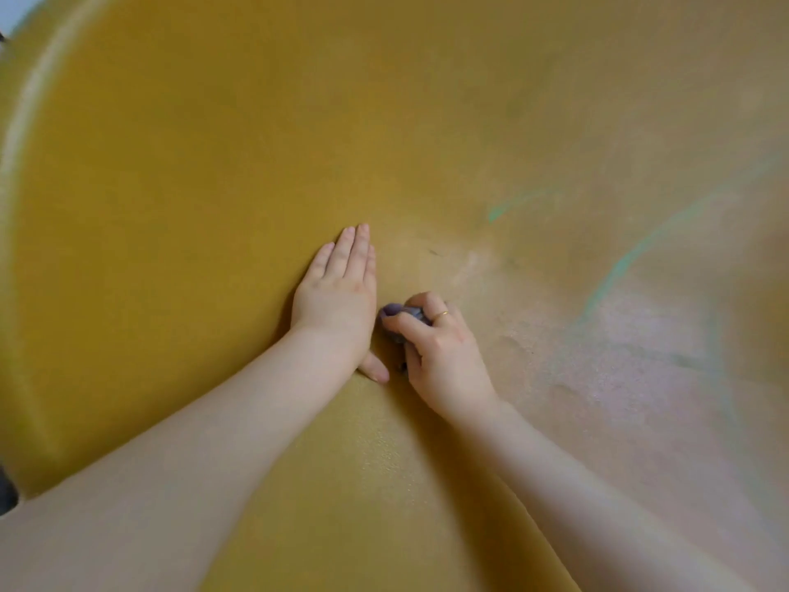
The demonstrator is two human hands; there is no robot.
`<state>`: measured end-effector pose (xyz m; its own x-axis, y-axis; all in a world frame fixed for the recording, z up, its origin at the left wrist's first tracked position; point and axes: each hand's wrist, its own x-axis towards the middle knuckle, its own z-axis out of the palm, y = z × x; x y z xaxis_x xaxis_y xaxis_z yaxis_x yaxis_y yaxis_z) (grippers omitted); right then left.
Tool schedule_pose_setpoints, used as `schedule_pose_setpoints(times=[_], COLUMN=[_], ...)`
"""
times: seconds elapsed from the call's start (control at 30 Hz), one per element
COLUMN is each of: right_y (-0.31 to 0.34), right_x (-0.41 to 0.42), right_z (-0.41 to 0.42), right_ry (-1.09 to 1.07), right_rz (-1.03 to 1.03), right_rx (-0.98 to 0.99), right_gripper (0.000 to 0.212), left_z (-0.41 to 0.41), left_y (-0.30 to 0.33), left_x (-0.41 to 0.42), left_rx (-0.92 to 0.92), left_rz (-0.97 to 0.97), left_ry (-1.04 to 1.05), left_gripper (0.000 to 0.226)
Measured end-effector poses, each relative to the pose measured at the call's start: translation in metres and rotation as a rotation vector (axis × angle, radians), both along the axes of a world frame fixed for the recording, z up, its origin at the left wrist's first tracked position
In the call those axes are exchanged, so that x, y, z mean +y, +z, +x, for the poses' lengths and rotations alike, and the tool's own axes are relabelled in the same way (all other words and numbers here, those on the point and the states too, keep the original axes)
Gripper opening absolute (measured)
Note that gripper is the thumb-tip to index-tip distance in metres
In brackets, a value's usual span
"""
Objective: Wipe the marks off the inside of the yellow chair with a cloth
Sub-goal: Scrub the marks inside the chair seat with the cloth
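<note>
The curved inner surface of the yellow chair (179, 173) fills almost the whole view, its rim running up the far left. The left hand (337, 292) lies flat against the chair near the middle, fingers straight and together, thumb spread toward the near side. Just to its right, the right hand (435, 343), wearing a gold ring (440, 315), has its fingers curled round a small bunched grey-purple cloth (399, 320), pressing it on the surface. The two hands nearly touch. To the right, green streak marks (632, 258) arc across the chair, with pale pinkish smudges (619, 365) nearer.
</note>
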<state>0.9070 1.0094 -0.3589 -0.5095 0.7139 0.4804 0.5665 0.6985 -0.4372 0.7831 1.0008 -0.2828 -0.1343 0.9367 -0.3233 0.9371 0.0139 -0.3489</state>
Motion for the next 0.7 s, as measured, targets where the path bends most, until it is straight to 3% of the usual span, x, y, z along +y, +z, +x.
schedule_pose_setpoints(times=[0.1, 0.27, 0.37, 0.43, 0.6, 0.7], right_y=[0.0, 0.017, 0.018, 0.014, 0.003, -0.001], right_x=[0.031, 0.109, 0.111, 0.09, -0.009, -0.031], right_z=[0.001, -0.003, -0.01, -0.013, 0.006, 0.015], right_ry=[-0.02, -0.357, -0.423, -0.35, -0.024, 0.034], right_rz=[0.073, 0.094, 0.049, 0.0, -0.073, -0.077], right_rx=[-0.052, -0.089, 0.031, 0.082, -0.001, -0.025], right_gripper=[0.028, 0.033, 0.033, 0.034, 0.034, 0.037], left_z=[-0.001, -0.001, 0.0, 0.001, 0.005, 0.005], left_y=[-0.001, -0.005, -0.005, -0.005, 0.0, 0.0], left_x=[0.0, 0.003, 0.003, 0.003, 0.001, 0.0], left_rx=[0.011, 0.026, 0.035, 0.034, 0.013, -0.007], left_rz=[-0.003, -0.009, -0.015, -0.017, -0.019, -0.012], left_ry=[-0.006, -0.011, -0.005, 0.007, 0.019, 0.014], left_gripper=[0.144, 0.144, 0.145, 0.146, 0.143, 0.143])
